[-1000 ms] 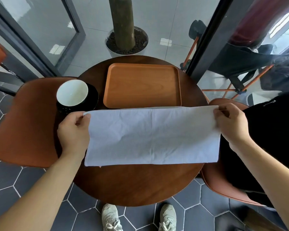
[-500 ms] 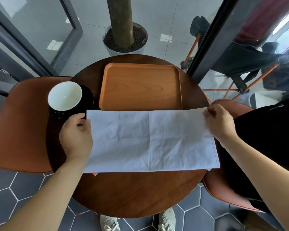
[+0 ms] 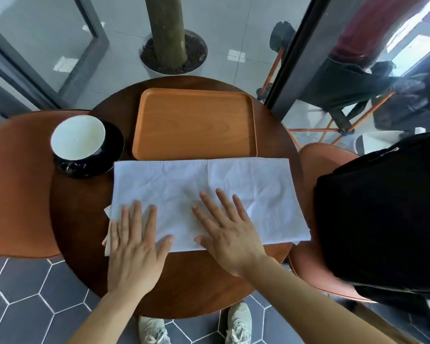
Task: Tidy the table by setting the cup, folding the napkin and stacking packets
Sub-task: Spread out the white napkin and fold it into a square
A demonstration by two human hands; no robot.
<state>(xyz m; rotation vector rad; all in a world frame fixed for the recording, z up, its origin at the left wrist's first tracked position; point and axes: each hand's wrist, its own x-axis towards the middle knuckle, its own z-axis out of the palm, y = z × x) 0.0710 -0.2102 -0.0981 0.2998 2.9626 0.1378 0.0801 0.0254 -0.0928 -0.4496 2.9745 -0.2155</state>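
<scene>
A white napkin [image 3: 233, 192], folded into a wide rectangle, lies flat across the round dark wooden table [image 3: 85, 219]. My left hand [image 3: 134, 247] presses flat on its near left corner, fingers straight. My right hand [image 3: 229, 234] lies flat on the napkin's near middle, fingers spread. A white cup [image 3: 78, 137] stands on a black saucer [image 3: 109, 155] at the table's left. Corners of white packets [image 3: 106, 240] with a bit of red peek out from under the napkin's left edge.
An empty wooden tray [image 3: 194, 125] sits at the far side of the table, touching the napkin's far edge. Brown chairs stand at the left [image 3: 18, 184] and right [image 3: 315, 266]; a black bag [image 3: 382, 219] rests on the right one. A potted tree trunk [image 3: 169, 45] stands beyond.
Both hands let go of the napkin's far corners and came down to its near edge, where they now press flat. The napkin settled flat on the table.
</scene>
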